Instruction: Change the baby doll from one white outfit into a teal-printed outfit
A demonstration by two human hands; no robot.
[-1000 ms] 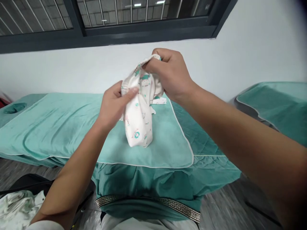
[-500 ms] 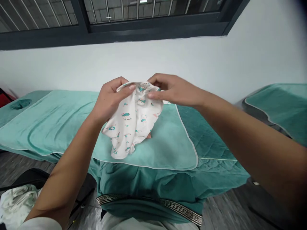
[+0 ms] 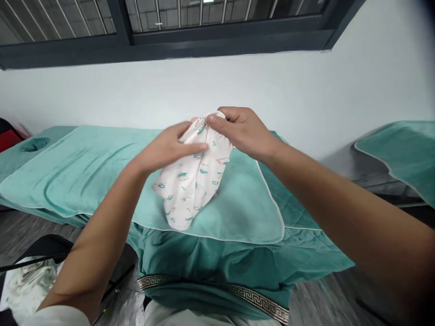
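A small white baby garment with teal and pink prints hangs above the bed, gathered at its top. My right hand pinches the gathered top edge, thumb in front and fingers curled behind. My left hand has the left side of the cloth between its thumb, which lies across the front, and its fingers, partly hidden behind. Below the garment lies a light teal towel with a white border. A small pinkish bit shows at the garment's right edge; what it is I cannot tell.
The bed has a dark teal quilted cover and stands against a white wall under a barred window. Pale cloths lie on a dark chair at lower left. Another teal-covered surface is at right.
The garment's top edge, stretched between both hands before, is now bunched at my right hand. My left hand has shifted slightly lower, its thumb now across the front.
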